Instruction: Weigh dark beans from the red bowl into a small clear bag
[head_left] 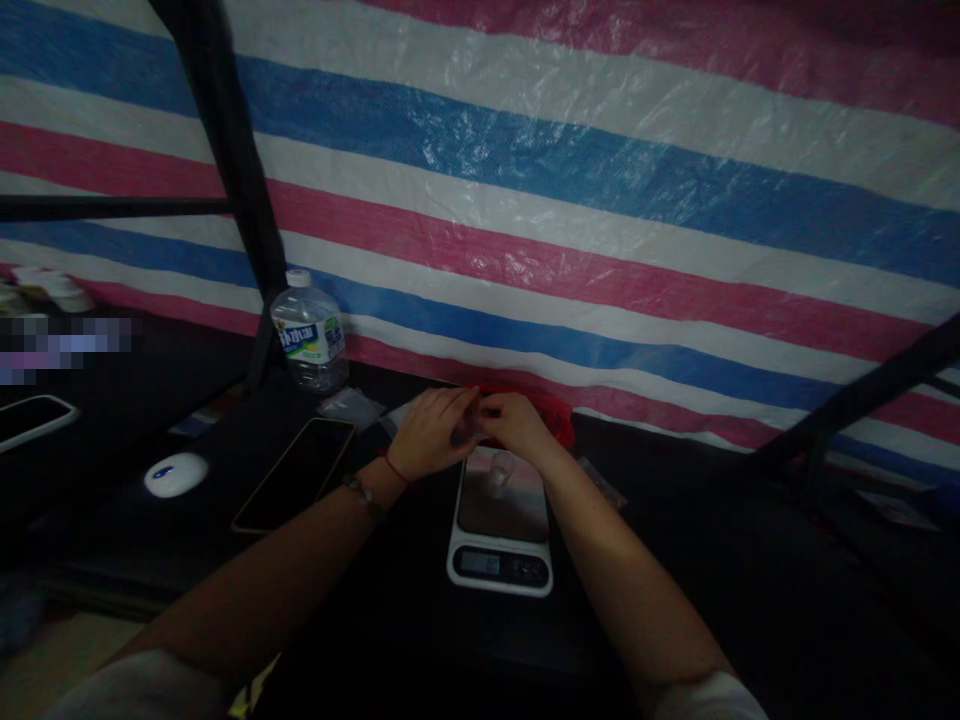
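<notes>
A striped tarp hangs behind the dark tabletop, which carries a bottle, a phone and a scale. Above the scale's far edge the left hand and right hand meet — fingers pinching a small clear thing, too blurred to name. A little clear cup stands on the scale.

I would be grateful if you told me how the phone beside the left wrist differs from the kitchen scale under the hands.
The phone is dark with a thin light rim; the kitchen scale has a white body with a shiny top plate. The phone lies bare and slanted; the scale sits nearly square-on and bears a small clear cup. The scale has a small display at its near edge; the phone's screen is dark. Both lie flat on the dark table.
</notes>
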